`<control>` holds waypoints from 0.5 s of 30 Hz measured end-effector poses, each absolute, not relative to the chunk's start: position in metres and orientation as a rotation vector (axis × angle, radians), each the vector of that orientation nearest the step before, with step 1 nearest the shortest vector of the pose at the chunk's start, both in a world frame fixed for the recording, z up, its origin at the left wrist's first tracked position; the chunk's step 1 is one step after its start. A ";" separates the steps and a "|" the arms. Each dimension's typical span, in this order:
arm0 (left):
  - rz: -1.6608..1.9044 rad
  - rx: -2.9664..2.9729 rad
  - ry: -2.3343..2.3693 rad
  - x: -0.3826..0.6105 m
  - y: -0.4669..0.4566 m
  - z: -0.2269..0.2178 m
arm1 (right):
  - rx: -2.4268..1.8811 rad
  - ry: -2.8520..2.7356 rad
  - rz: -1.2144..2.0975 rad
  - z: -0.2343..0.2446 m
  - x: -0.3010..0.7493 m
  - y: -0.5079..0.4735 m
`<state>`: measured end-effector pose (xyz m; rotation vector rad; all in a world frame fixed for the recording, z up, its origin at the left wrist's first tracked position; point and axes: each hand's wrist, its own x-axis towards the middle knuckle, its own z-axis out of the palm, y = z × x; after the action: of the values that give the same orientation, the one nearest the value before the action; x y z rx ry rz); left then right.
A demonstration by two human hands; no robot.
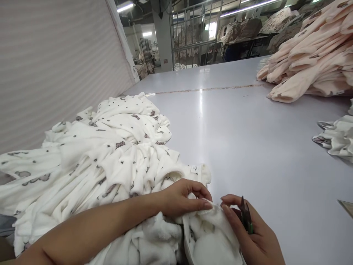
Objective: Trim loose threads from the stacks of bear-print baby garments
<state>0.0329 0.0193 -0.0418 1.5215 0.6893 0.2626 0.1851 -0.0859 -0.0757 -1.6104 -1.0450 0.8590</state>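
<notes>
At the front edge of the table, my left hand (183,198) pinches the edge of a white fleece garment (217,241) between thumb and fingers. My right hand (255,239) is curled around small thread snips (246,217) with dark blades and a green part, blades pointing up. Its thumb and forefinger meet close to the same garment edge; whether they grip the cloth I cannot tell. A printed white fleece pile (110,147) lies left of my hands, with a white size label (195,169) just beyond my left hand.
Pink fleece garments (309,66) are heaped at the far right of the smooth pale table (242,147). More white printed cloth (338,138) lies at the right edge. A pale hanging sheet (60,51) borders the left side. Behind stands a metal rack (194,46).
</notes>
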 end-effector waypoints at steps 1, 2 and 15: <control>0.267 1.506 0.706 0.033 0.020 -0.042 | -1.623 -1.078 0.779 -0.076 0.186 -0.086; 0.271 1.495 0.717 0.033 0.020 -0.043 | -1.607 -1.132 0.722 -0.076 0.186 -0.087; 0.227 1.536 0.675 0.033 0.016 -0.044 | -1.682 -1.176 0.809 -0.063 0.188 -0.080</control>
<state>0.0330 0.0162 -0.0438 1.5356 0.6749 0.2267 0.1884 -0.0796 -0.0630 -1.6817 -1.1763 0.8094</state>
